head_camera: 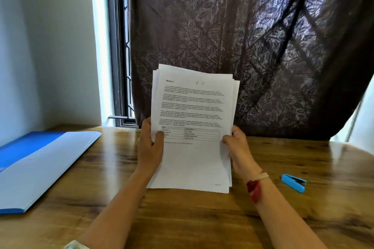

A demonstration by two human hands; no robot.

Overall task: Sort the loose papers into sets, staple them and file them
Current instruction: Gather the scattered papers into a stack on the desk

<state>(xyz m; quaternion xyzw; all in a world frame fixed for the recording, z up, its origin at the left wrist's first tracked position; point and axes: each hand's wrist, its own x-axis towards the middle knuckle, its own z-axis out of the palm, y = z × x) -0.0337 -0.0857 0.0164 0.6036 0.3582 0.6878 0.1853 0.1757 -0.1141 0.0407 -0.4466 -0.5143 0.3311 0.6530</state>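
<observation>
Above the middle of a wooden table (202, 218), gripped upright in both hands: a thick stack of loose papers (194, 111), lower edge at or just over the wood, upper edges uneven and slightly fanned. Left hand (150, 147) clasped round the stack's left side, thumb across the front sheet, fingers out of sight behind. Right hand (238, 147) pinching the right side in the same way, red-and-white thread (256, 185) tied at the wrist. Front sheet headed "Section 3", marked by hand near the top, filled with printed paragraphs and a small grid; finer print too blurred to read.

Far left on the table, lying flat and well apart from the stack: a blue folder (40, 163), no sheets showing from it. Near right, also well apart: a blue stapler (293, 183), lying untouched. Behind, a dark patterned curtain (242, 36) drawn over most of a barred window (119, 46), daylight showing only through the gap at left.

Judged from all this, very early in the job. One unsorted pile, all of it in hand. No separate sets laid out anywhere on the wood, nothing visibly stapled, nothing visibly filed. Probably in progress: squaring the pile or reading the front sheet before the first split. Left to do: dividing into sets, stapling each, sliding them into the folder.
</observation>
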